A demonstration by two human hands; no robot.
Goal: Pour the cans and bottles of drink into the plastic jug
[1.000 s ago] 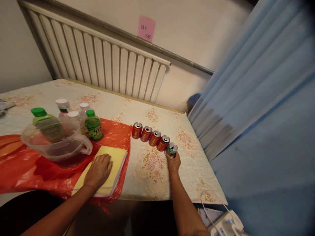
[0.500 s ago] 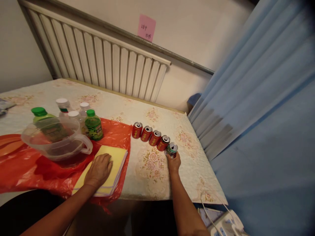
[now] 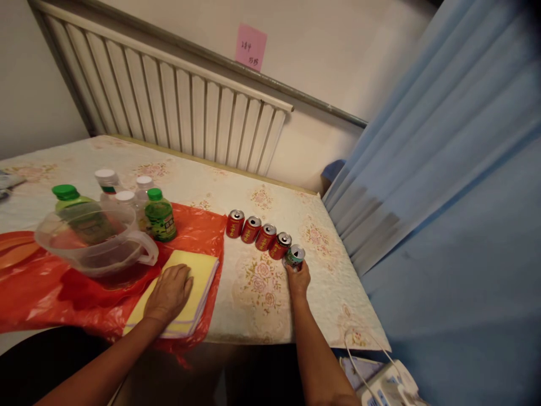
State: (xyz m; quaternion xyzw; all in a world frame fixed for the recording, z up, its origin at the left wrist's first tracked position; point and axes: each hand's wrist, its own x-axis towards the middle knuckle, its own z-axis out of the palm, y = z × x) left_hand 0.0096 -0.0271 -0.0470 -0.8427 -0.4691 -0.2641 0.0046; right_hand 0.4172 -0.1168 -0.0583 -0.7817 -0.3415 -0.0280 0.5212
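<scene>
My right hand [image 3: 299, 279] is closed around a green drink can [image 3: 295, 257], which stands upright with its top opened. The can is at the near right end of a slanting row of several red drink cans, among them the far-left red can [image 3: 235, 224] and the closest red can [image 3: 280, 246]. Flat on a folded yellow cloth [image 3: 198, 276] rests my left hand [image 3: 169, 290], fingers stretched out and lying on top. Beneath the cloth is a red plastic bag [image 3: 190, 225] spread over the flowered tablecloth [image 3: 253, 316].
Left of the cloth stands a clear plastic measuring jug [image 3: 80, 254]. Behind it are green-capped bottles, including a small green bottle [image 3: 160, 217], and white-capped bottles [image 3: 109, 183]. A blue curtain [image 3: 406, 169] hangs at the right; a white radiator [image 3: 186, 107] lines the wall.
Nearly nothing differs. Both hands stay in place, the right on the green can and the left on the cloth; the view shifts very slightly.
</scene>
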